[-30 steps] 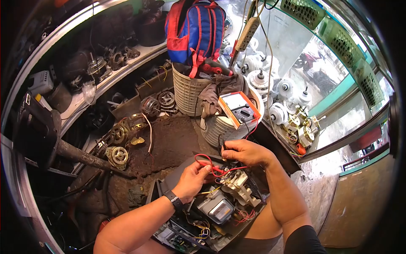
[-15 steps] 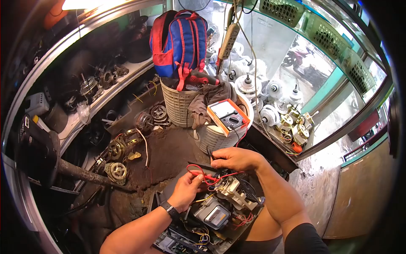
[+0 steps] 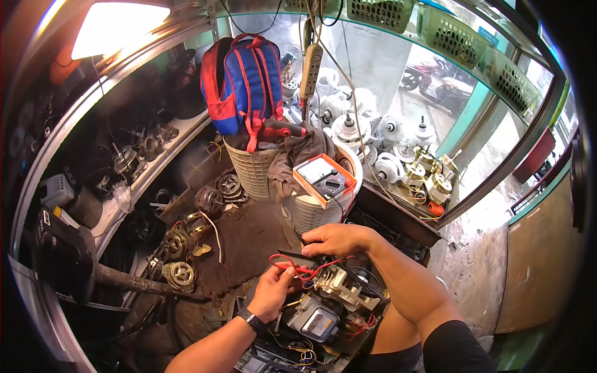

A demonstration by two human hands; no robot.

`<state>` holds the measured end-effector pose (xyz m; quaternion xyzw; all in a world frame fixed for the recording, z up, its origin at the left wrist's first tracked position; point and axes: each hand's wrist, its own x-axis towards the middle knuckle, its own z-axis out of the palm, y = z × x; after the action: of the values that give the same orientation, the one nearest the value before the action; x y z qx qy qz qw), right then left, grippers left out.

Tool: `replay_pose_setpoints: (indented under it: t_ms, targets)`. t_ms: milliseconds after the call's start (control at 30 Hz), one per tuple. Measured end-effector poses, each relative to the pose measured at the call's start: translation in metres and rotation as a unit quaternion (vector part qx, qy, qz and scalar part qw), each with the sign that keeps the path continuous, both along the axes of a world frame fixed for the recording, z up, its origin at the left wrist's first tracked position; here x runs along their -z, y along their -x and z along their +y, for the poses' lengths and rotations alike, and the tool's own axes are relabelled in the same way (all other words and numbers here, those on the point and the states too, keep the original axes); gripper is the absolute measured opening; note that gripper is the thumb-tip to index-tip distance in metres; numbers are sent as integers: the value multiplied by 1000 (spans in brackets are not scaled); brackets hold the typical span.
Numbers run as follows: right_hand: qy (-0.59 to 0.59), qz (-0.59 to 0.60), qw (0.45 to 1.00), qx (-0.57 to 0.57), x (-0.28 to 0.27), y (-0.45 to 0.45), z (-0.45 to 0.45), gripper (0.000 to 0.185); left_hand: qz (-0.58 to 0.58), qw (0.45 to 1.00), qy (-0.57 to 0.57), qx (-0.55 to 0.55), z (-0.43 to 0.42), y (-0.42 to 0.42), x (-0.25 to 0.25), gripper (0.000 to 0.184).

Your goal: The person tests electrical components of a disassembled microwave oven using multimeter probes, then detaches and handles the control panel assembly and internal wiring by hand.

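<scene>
My left hand [image 3: 272, 291], with a dark watch on the wrist, pinches a red test probe [image 3: 295, 268] above an opened appliance. My right hand [image 3: 336, 239] is closed around a black probe, mostly hidden by the fingers, just beyond the appliance. Beneath both hands lie a metal-cased part [image 3: 316, 319], a pale plastic and metal assembly [image 3: 342, 287] and thin coloured wires. An orange-framed analog multimeter [image 3: 324, 179] rests tilted on a white ribbed basket [image 3: 309, 213], its leads running down toward my hands.
A blue and red backpack [image 3: 250, 84] sits on a ribbed basket [image 3: 249, 166]. White and brass motors [image 3: 350, 128] crowd the right window ledge. A thick metal shaft [image 3: 134, 280] reaches in from the left, near loose motor parts [image 3: 179, 275]. A power strip [image 3: 311, 70] hangs behind.
The view has turned, so surroundings appear further left and lower, and a bright lamp shows at upper left. Both hands keep their probes, staying over and beside the appliance.
</scene>
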<state>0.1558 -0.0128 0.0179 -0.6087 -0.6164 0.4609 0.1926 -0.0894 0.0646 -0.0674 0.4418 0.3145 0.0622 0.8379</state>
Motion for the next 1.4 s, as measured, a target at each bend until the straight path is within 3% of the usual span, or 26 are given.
replay_pose_setpoints:
  t_ms: [600, 667, 700, 800, 1400]
  targets:
    - [8, -25, 1000, -12, -4, 0, 2, 41, -24, 999, 22, -8, 1, 0, 9, 19]
    - [100, -11, 994, 31, -22, 6, 1, 38, -28, 999, 20, -8, 0, 0, 10, 20]
    - [45, -16, 999, -2, -3, -1, 2, 39, -19, 1000, 16, -3, 0, 1, 9, 20]
    - [23, -14, 1000, -3, 0, -1, 1, 39, 3, 1000, 5, -2, 0, 1, 14, 22]
    - [36, 0, 999, 14, 5, -1, 2, 41, -2, 1000, -4, 2, -1, 0, 2, 21]
